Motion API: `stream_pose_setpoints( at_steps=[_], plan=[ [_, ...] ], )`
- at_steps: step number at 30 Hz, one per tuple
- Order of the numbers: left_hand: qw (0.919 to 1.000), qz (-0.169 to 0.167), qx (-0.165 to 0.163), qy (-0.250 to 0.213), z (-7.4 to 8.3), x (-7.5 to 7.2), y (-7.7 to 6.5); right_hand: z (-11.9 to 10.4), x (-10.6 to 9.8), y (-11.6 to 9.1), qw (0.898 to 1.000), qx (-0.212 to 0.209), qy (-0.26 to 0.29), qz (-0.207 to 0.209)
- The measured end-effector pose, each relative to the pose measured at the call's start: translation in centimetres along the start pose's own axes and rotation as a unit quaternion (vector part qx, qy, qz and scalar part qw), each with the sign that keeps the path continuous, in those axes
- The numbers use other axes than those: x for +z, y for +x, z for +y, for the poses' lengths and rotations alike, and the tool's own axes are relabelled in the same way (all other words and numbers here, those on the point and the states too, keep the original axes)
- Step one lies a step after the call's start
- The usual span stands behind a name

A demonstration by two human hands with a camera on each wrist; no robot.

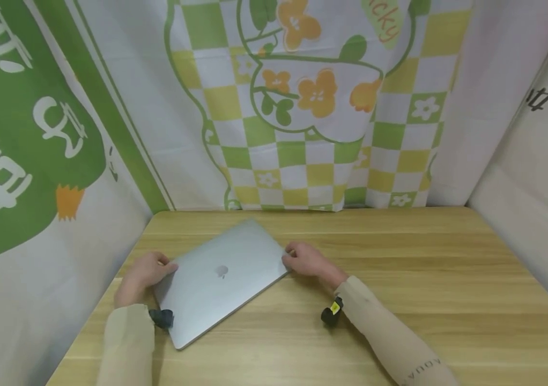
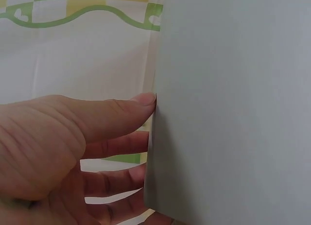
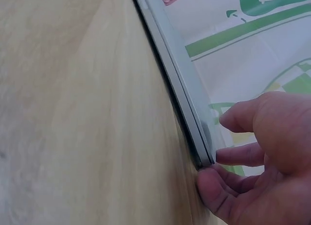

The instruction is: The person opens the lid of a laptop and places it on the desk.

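A silver laptop (image 1: pixel 235 292), closed and angled over a wood-grain table (image 1: pixel 423 268), lies between a person's two bare hands, its apple-shaped logo (image 1: pixel 221 272) showing on the lid. The left hand (image 1: pixel 146 273) is clamped on the laptop's left end, close to its far corner; the left wrist view shows the thumb pressed at the laptop's edge with the other fingers spread on the opposite side of it. The right hand (image 1: pixel 310 261) grips the laptop's near right corner, fingers bent around it. In the right wrist view, one finger stands just off the lid while others meet the corner, and the laptop's thin side shows a dark line along its length. Whether the laptop's underside rests fully on the table is hard to tell.

A beige left sleeve (image 1: pixel 126 343) reaches in at the laptop's left, with a black wrist device (image 1: pixel 162 318) overlapping the laptop's near left corner. A beige right sleeve (image 1: pixel 392 335), dark lettering along it, stretches in from the laptop's right, a second black device (image 1: pixel 330 315) with a yellow patch at its cuff.

Beyond the laptop's far side hangs a checked cloth (image 1: pixel 317 155) in green, yellow and white, printed with orange flowers. A green-and-white cloth (image 1: pixel 61 169) bearing large white characters hangs to the laptop's left; a white cloth (image 1: pixel 534 171) with dark characters hangs to its right.
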State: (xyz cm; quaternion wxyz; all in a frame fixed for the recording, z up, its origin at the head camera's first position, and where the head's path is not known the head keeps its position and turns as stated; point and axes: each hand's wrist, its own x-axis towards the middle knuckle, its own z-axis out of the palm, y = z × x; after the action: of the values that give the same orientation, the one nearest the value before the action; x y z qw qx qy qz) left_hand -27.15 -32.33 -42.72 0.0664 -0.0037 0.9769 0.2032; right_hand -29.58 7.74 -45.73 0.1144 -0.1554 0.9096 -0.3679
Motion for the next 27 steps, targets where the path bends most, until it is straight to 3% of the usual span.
stream_pose_setpoints(
  at_steps=[11, 27],
  plan=[
    [0.9998, -0.014, -0.008, 0.008, 0.4, 0.5, 0.2, 0.8, -0.2, 0.2, 0.999, 0.015, 0.03, -0.004],
    [0.9986, -0.047, -0.025, 0.006, 1.7, 0.5, 0.1, 1.5, -1.3, 0.3, 1.0, 0.03, 0.002, 0.003]
  ],
)
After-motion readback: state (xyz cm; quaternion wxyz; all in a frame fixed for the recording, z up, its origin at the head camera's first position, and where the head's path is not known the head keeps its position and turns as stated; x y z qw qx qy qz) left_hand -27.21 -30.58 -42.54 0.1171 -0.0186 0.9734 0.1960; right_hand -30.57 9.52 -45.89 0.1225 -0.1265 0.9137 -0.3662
